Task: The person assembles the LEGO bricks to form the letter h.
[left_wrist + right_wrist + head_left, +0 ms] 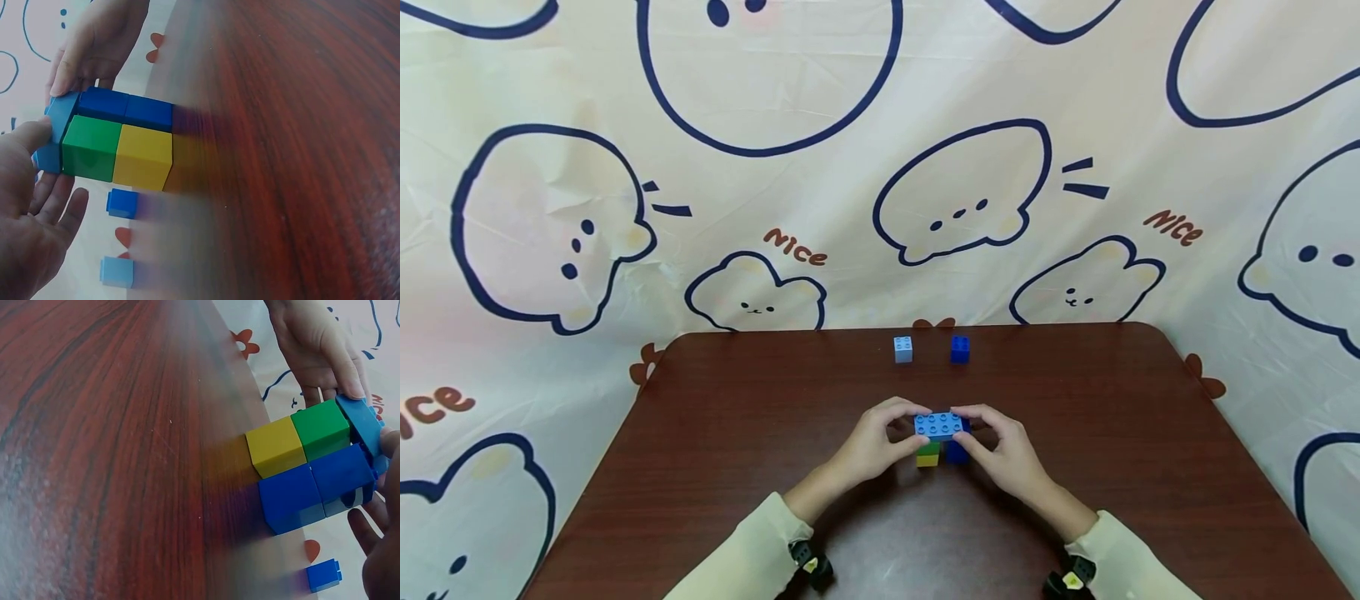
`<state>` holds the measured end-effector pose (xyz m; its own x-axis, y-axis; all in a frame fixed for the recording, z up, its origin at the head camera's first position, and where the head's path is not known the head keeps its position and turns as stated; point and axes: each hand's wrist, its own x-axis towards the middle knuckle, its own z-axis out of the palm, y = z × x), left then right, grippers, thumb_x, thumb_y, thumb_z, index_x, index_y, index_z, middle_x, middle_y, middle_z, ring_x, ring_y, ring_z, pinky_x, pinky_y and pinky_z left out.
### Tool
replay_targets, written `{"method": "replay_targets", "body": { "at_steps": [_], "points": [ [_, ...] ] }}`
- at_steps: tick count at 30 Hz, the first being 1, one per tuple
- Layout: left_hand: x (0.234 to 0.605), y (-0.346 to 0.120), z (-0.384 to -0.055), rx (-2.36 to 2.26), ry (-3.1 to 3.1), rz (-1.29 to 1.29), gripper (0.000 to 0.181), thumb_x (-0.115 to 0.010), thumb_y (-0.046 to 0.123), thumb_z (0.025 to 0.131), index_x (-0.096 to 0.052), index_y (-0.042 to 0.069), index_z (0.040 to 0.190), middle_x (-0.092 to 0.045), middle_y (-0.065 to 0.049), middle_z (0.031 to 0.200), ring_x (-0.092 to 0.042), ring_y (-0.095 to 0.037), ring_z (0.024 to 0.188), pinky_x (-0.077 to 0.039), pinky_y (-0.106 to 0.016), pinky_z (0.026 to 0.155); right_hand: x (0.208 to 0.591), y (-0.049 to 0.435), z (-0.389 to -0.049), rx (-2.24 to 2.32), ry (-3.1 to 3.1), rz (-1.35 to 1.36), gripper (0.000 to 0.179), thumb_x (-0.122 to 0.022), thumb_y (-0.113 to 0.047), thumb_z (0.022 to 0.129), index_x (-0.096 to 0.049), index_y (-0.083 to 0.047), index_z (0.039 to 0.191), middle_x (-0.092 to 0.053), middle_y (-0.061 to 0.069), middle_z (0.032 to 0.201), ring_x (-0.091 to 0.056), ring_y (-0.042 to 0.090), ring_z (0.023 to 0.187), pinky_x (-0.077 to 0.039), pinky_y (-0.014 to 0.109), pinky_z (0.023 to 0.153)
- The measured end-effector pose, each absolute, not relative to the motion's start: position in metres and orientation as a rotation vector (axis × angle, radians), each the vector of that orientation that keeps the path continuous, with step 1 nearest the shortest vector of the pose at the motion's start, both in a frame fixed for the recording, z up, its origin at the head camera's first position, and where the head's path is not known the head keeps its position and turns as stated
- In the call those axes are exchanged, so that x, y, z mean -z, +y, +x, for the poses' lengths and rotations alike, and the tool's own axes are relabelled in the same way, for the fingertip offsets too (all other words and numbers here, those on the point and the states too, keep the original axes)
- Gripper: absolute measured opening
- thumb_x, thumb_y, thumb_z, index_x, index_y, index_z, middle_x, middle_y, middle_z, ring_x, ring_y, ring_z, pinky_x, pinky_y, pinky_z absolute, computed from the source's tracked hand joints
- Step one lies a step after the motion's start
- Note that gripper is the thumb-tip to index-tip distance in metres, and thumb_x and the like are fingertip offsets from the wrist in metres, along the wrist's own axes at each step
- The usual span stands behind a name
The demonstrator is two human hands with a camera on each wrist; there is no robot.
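A long light blue toy brick (938, 426) with rows of studs lies across two short stacks, tilted in the wrist views. My left hand (880, 442) pinches its left end between thumb and fingers. At the other end, my right hand (1011, 454) pinches it the same way. Under its left part, a green brick (92, 147) sits on a yellow brick (144, 156). Beside these stands the second stack, an upper dark blue brick (342, 472) on a lower dark blue brick (290, 497). Both stacks stand side by side on the table.
Near the far edge of the brown table (760, 433) stand a small pale blue brick (903, 350) and, to its right, a small dark blue brick (960, 350). A cloth printed with cartoon outlines (820, 200) hangs behind the table and around its sides.
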<state>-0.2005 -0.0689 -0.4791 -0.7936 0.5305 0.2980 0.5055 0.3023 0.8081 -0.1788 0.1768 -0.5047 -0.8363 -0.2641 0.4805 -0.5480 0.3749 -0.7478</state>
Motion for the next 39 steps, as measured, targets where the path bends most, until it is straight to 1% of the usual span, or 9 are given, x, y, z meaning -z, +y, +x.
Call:
{"method": "replay_targets", "body": {
  "at_steps": [5, 10, 15, 25, 28, 33, 39],
  "points": [
    [0.4797, -0.0684, -0.2011, -1.552, 2.496, 0.963, 0.034, -0.076, 0.011, 0.093, -0.069, 0.008, 0.125, -0.068, -0.005, 0.114, -0.065, -0.020, 0.094, -0.057, -0.046, 0.086, 0.5022, 0.1764, -0.1777, -1.464, -2.393, 0.691, 0.031, -0.073, -0.011, 0.095, -0.069, -0.009, 0.126, -0.070, -0.001, 0.122, -0.066, 0.014, 0.104, -0.057, 0.032, 0.085],
    [0.4805, -0.0688, -0.2015, -1.557, 2.487, 0.949, 0.034, -0.077, 0.012, 0.093, -0.069, 0.008, 0.126, -0.068, -0.005, 0.113, -0.066, -0.024, 0.095, -0.057, -0.047, 0.086, 0.5021, 0.1764, -0.1779, -1.464, -2.406, 0.687, 0.031, -0.072, -0.012, 0.096, -0.068, -0.012, 0.127, -0.070, 0.001, 0.123, -0.066, 0.014, 0.102, -0.057, 0.031, 0.083],
    [0.4814, -0.0688, -0.2019, -1.559, 2.489, 0.953, 0.034, -0.077, 0.012, 0.092, -0.069, 0.008, 0.125, -0.068, -0.004, 0.112, -0.066, -0.025, 0.096, -0.057, -0.048, 0.086, 0.5021, 0.1762, -0.1782, -1.465, -2.406, 0.681, 0.030, -0.072, -0.012, 0.097, -0.068, -0.014, 0.126, -0.070, 0.001, 0.121, -0.065, 0.014, 0.101, -0.057, 0.030, 0.082],
    [0.4814, -0.0680, -0.2001, -1.537, 2.510, 0.954, 0.034, -0.075, 0.013, 0.094, -0.068, 0.009, 0.128, -0.068, -0.003, 0.116, -0.065, -0.019, 0.094, -0.058, -0.040, 0.085, 0.5042, 0.1744, -0.1783, -1.460, -2.423, 0.650, 0.027, -0.071, -0.013, 0.097, -0.068, -0.011, 0.124, -0.071, -0.001, 0.115, -0.064, 0.012, 0.092, -0.057, 0.030, 0.077],
    [0.4821, -0.0679, -0.2013, -1.534, 2.514, 0.956, 0.034, -0.075, 0.013, 0.094, -0.068, 0.009, 0.127, -0.068, -0.003, 0.115, -0.065, -0.020, 0.094, -0.058, -0.040, 0.085, 0.5031, 0.1738, -0.1778, -1.464, -2.419, 0.649, 0.028, -0.072, -0.011, 0.096, -0.069, -0.011, 0.123, -0.071, 0.000, 0.116, -0.064, 0.012, 0.092, -0.058, 0.030, 0.077],
    [0.4816, -0.0682, -0.2022, -1.546, 2.504, 0.962, 0.034, -0.075, 0.013, 0.094, -0.068, 0.009, 0.127, -0.068, -0.003, 0.114, -0.065, -0.021, 0.095, -0.058, -0.041, 0.086, 0.5008, 0.1740, -0.1775, -1.479, -2.414, 0.649, 0.031, -0.072, -0.006, 0.095, -0.067, -0.010, 0.124, -0.071, 0.004, 0.118, -0.063, 0.013, 0.092, -0.057, 0.029, 0.077],
    [0.4810, -0.0690, -0.2026, -1.560, 2.490, 0.986, 0.033, -0.076, 0.015, 0.094, -0.069, 0.009, 0.126, -0.068, -0.003, 0.115, -0.066, -0.018, 0.100, -0.057, -0.042, 0.090, 0.5005, 0.1756, -0.1785, -1.554, -2.409, 0.683, 0.027, -0.070, -0.009, 0.097, -0.067, -0.012, 0.124, -0.070, 0.003, 0.118, -0.064, 0.014, 0.096, -0.057, 0.028, 0.081]
  ]
}}
